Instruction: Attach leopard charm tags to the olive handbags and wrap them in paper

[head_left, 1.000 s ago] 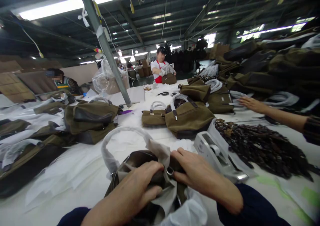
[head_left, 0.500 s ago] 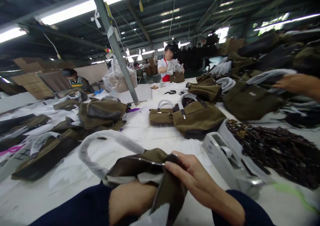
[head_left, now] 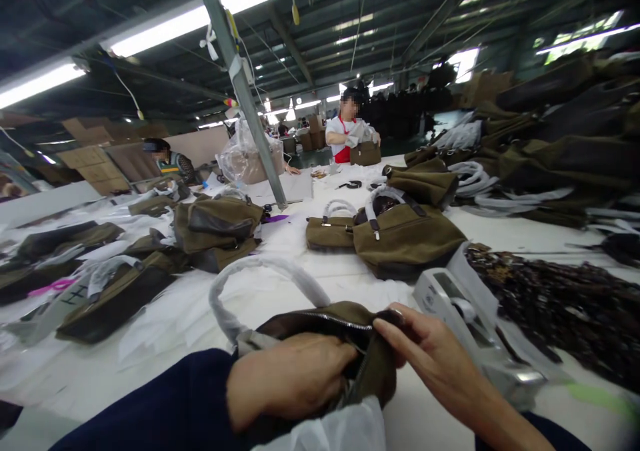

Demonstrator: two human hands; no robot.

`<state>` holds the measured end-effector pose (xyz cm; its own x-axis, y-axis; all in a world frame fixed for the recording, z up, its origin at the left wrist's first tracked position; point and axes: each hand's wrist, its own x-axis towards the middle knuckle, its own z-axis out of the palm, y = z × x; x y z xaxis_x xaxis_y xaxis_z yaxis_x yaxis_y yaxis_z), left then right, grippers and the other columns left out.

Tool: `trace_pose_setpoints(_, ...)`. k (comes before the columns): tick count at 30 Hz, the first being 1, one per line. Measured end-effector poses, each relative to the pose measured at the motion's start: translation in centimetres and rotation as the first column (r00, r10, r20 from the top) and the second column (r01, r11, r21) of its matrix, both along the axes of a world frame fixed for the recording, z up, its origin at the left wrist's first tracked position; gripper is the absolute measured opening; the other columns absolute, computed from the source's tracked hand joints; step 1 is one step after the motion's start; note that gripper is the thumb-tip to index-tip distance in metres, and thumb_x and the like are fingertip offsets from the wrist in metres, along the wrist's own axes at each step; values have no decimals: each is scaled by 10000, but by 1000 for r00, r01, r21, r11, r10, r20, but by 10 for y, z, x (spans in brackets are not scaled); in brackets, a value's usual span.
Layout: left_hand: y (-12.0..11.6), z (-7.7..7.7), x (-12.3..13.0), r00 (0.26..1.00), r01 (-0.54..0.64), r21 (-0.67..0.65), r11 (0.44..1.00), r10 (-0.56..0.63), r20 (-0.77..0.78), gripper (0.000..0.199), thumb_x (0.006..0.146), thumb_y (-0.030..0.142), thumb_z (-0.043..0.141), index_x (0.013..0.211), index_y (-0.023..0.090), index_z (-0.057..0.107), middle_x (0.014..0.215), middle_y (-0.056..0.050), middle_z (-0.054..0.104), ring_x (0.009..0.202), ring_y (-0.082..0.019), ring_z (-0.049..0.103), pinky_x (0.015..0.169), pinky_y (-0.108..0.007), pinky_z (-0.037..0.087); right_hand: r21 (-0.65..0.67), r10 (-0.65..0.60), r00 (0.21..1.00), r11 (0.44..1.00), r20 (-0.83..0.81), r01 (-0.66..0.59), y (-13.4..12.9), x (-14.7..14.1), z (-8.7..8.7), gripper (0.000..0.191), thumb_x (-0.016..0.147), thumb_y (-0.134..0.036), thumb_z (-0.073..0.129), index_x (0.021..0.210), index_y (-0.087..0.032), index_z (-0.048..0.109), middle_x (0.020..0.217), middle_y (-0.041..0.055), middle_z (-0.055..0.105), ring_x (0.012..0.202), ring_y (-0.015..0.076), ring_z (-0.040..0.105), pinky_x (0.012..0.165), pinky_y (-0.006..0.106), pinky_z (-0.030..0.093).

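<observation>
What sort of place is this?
Most likely a handbag factory or packing workshop: many similar olive handbags with wrapped handles lie on a white worktable, a co-worker in a red apron holds another bag, and fluorescent tubes hang overhead.

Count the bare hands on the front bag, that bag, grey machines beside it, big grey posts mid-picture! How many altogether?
Bare left hand and right hand: 2
Olive cloth bag: 1
Boxy grey machine: 1
Slanted grey post: 1
Total: 5
</observation>
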<state>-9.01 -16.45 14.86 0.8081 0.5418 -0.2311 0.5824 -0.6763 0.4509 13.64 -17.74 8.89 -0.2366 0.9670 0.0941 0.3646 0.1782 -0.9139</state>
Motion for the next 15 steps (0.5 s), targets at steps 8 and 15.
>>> trace_pose_setpoints(8,-27,19,-55,962,-239,240,941,263,-74,139,955,185,476,991,227,604,1113,-43,633,1013,-198,585,863,-308,496,589,182,958,757,223,-282,-10,-38,56,204,952,-180,528,1123,-253,612,1067,64,674,985,196,635,865,304,508)
trace_pose_setpoints(15,-43,10,-82,915,-304,353,885,375,-152,182,886,105,519,998,200,627,1037,-75,664,994,-242,589,913,-394,484,79,524,536,663,662,-745,43,-106,48,196,900,-306,634,1027,-161,672,959,86,725,873,235,672,737,308,485)
